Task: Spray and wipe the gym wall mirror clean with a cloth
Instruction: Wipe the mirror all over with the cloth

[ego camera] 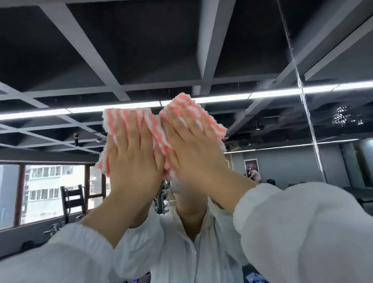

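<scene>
Cloth point(156, 130) lies flat under left hand point(133, 158) and right hand point(192, 147), fingers spread, apparently pressed against mirror point(263, 47)

The cloth point(158, 130) is nubby pink-and-white striped terry, soft and matt. The mirror point(263, 47) is smooth, glossy glass. Both sleeves point(309, 232) are thin white fabric, faintly sheened.

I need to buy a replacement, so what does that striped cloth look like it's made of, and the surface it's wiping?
The cloth looks like fluffy microfibre or terry, pink and white striped with a nubby pile and fuzzy edges. The wall mirror looks like glossy glass: it reflects ceiling beams and shows a panel seam.
</scene>
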The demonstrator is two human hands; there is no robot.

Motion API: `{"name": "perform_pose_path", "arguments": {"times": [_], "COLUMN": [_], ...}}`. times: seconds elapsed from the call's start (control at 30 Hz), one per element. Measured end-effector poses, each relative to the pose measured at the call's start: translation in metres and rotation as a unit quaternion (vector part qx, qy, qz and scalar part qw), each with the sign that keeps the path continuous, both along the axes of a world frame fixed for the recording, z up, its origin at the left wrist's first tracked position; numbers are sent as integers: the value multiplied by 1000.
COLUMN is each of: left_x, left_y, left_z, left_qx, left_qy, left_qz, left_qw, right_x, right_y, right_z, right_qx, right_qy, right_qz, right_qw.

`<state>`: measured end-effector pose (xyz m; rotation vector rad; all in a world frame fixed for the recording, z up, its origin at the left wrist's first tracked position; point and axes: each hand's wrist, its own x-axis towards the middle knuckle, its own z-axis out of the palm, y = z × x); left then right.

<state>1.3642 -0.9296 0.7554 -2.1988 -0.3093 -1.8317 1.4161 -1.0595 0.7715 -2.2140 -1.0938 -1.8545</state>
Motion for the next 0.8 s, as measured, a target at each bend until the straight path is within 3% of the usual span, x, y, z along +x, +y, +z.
{"name": "perform_pose_path", "arguments": {"times": [0.17, 0.33, 0.43, 0.63, 0.8], "left_x": [14, 42, 49, 35, 7], "left_y": [-38, -107, -128, -86, -26], "left_z": [-32, -16, 0, 24, 7], "left_qx": [-2, 36, 61, 41, -16], "left_qy": [11, 105, 117, 73, 33], "left_qz": [-53, -39, -50, -2, 18], "left_qw": [999, 993, 990, 997, 999], "right_x": [28, 51, 54, 36, 3], "right_y": [-37, -105, -119, -80, -19], "right_z": [-26, -34, -17, 20, 15], "right_qx": [36, 151, 189, 219, 139], "right_qy": [21, 113, 153, 165, 163], "right_qz": [-8, -7, -23, -35, -31], "right_qw": [999, 982, 970, 961, 976]}}
